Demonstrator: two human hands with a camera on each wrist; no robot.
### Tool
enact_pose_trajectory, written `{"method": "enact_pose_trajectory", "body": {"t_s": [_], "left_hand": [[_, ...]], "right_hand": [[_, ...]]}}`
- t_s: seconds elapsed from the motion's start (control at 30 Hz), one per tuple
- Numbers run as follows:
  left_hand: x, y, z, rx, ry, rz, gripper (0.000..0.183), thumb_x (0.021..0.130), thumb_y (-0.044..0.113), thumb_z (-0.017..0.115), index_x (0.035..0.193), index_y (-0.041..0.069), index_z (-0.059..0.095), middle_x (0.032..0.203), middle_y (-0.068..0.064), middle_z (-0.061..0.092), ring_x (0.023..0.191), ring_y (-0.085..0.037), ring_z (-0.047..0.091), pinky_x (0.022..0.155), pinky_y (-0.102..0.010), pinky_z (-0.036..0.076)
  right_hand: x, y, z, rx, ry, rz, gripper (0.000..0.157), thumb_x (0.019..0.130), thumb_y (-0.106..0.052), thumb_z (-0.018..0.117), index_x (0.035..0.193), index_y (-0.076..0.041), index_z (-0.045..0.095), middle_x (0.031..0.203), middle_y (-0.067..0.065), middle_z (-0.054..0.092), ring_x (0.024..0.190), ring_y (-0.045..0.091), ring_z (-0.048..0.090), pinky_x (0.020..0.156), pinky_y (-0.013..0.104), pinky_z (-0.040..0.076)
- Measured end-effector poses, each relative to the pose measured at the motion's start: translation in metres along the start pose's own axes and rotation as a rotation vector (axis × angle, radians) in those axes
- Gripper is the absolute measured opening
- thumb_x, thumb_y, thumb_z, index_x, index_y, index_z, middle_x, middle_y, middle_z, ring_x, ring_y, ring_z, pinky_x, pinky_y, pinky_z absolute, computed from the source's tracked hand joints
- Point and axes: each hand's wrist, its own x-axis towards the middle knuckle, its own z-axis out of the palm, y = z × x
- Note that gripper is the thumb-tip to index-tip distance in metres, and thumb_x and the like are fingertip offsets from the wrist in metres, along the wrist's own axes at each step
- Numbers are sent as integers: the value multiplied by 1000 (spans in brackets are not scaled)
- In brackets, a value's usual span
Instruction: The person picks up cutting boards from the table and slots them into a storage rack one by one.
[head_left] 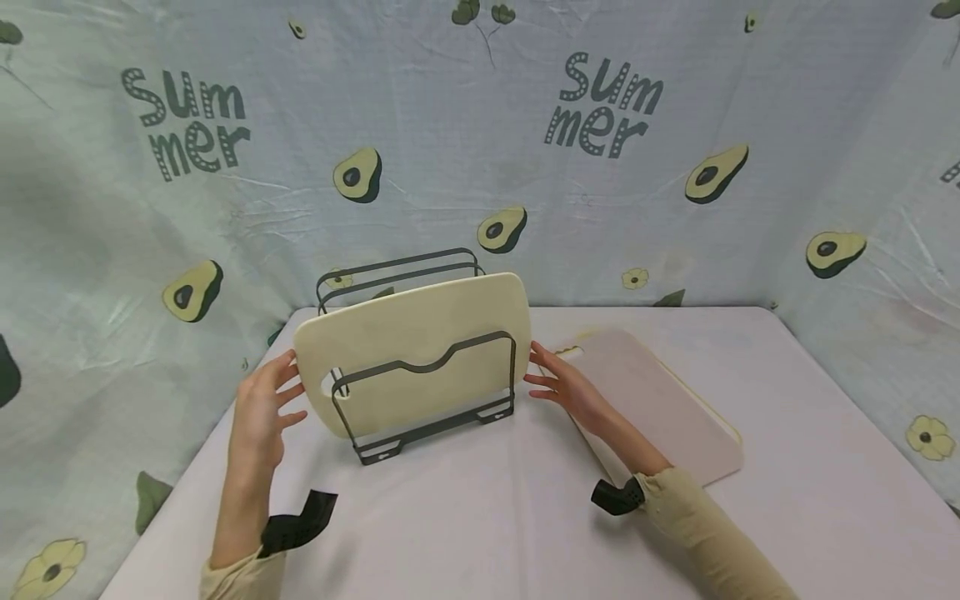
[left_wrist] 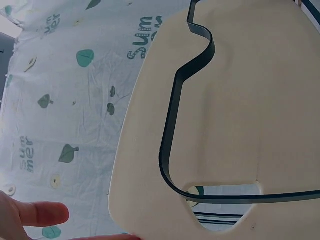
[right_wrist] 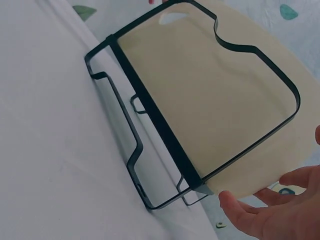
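Observation:
A cream cutting board (head_left: 420, 325) with a handle slot stands on edge, slightly tilted, in a black wire rack (head_left: 427, 435). At its left end is my left hand (head_left: 262, 400), fingers loosely spread and fingertips right at the edge. My right hand (head_left: 573, 392) is at the opposite end, its fingers extended toward the board's right edge. In the left wrist view, the left thumb (left_wrist: 45, 214) points at the board, apart from it. The right wrist view shows the right hand (right_wrist: 280, 215) with relaxed fingers beside the board's lower corner.
A pale pinkish board (head_left: 660, 400) with yellowish edges lies flat on the white table (head_left: 465, 517), right of the rack and partly behind my right forearm. Printed fabric (head_left: 420, 100) hangs behind the table and along both sides.

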Motion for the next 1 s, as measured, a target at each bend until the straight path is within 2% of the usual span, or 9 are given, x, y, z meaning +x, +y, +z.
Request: {"method": "enact_pose_trajectory", "body": {"t_s": [0.33,0.37,0.43,0.47,0.6,0.67,0.77,0.87,1.0], "left_hand": [[8,6,6,-48,45,10,52,78,66,43,124,42,45,138,11,37,125,-34,35,85,-69,24],[4,12,6,-57,47,18,51,78,65,44,124,43,44,138,12,36,124,-33,36,86,-69,24],[-12,37,8,-80,59,19,50,80,61,46,125,40,45,139,12,36,123,-32,37,85,-67,24],[-25,57,11,-94,62,16,50,81,59,46,127,38,44,140,10,35,124,-33,36,87,-67,23],[-92,160,29,-123,85,10,48,90,44,42,134,24,40,145,0,30,126,-35,34,98,-60,22],[-113,197,36,-129,91,18,45,93,36,39,135,21,37,145,-3,30,127,-34,33,104,-56,20],[-122,226,40,-144,84,56,42,95,27,36,136,21,35,145,-2,31,124,-30,38,105,-51,21],[-118,242,40,-136,88,130,40,94,23,37,134,22,37,143,-2,35,118,-25,43,103,-44,26],[-109,262,37,-118,100,209,39,94,24,38,132,24,39,142,2,36,115,-23,45,102,-43,26]], "right_hand": [[4,-16,4,36,23,-55,54,97,-31,25,143,-7,11,148,13,13,126,42,33,105,48,27],[4,-19,4,27,25,-64,53,97,-31,25,143,-8,11,148,12,13,126,42,33,105,48,27],[3,-27,5,8,21,-87,52,97,-30,24,144,-9,11,148,12,13,126,42,33,105,49,27],[3,-31,5,1,17,-100,52,98,-29,23,144,-9,11,148,12,13,126,42,32,105,49,27],[2,-50,0,-35,12,-153,49,98,-29,22,143,-10,14,147,12,16,124,43,34,104,49,28],[1,-61,-3,-28,20,-171,48,99,-28,22,143,-10,18,146,12,19,123,42,36,103,45,31],[2,-77,-7,1,33,-188,46,99,-27,22,142,-10,21,145,10,21,123,40,36,100,40,36],[4,-92,-9,19,32,-202,46,99,-25,22,142,-10,21,145,10,20,122,39,37,99,36,38],[11,-113,-9,14,30,-224,46,99,-26,22,142,-12,20,145,9,20,121,37,39,99,35,37]]}}
